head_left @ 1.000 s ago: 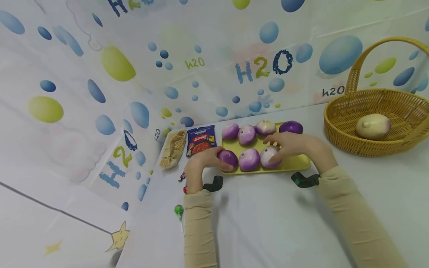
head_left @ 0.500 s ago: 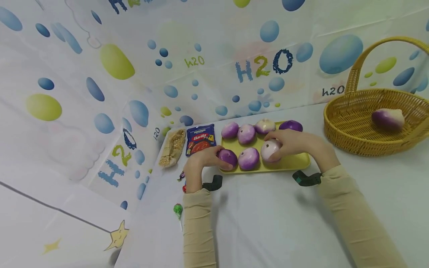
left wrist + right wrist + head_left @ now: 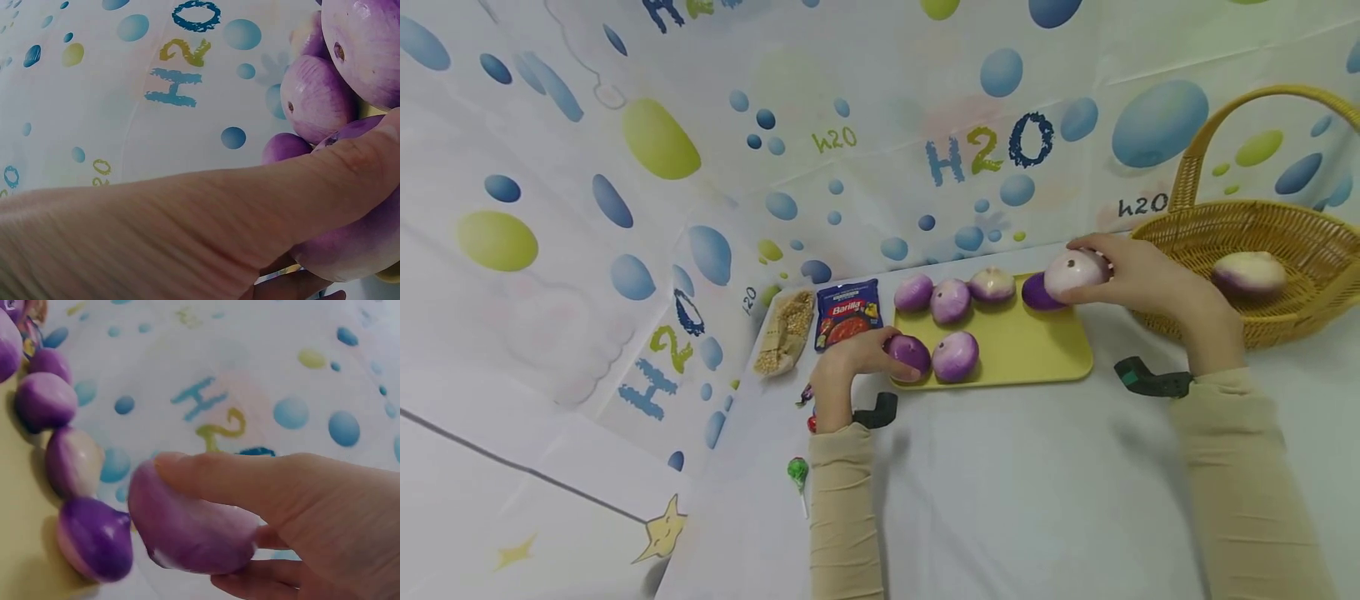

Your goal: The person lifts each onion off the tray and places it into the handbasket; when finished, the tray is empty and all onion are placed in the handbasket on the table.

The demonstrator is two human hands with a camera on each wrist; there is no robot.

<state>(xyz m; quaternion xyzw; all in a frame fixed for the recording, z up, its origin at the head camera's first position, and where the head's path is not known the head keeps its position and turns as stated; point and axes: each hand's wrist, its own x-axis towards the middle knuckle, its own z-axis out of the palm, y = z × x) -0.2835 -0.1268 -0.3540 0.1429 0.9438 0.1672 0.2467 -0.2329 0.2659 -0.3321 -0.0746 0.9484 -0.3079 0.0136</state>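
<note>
My left hand (image 3: 848,365) grips a dark purple turnip (image 3: 908,357) at the front left corner of the yellow tray (image 3: 1037,354); the left wrist view shows the thumb across its top. My right hand (image 3: 1150,275) holds a pale purple-and-white turnip (image 3: 1075,275) between thumb and fingers. In the head view it overlaps the dark turnip (image 3: 1037,293) at the tray's back right. Another turnip (image 3: 955,357) sits beside the left hand. Several more, including a cream-topped turnip (image 3: 992,285), line the back. One turnip (image 3: 1251,273) lies in the wicker basket (image 3: 1180,233), partly behind my right hand.
Left of the tray lie a blue Barilla pouch (image 3: 848,312) and a bag of grain-like pieces (image 3: 785,333). A green lollipop (image 3: 798,471) lies near the left sleeve. The basket's tall handle (image 3: 1195,158) arches up at the right; a patterned sheet hangs behind.
My right hand has lifted the pale turnip from the tray's front row and carried it right, toward the basket. The turnip in the basket has rolled. My left hand stays put.
</note>
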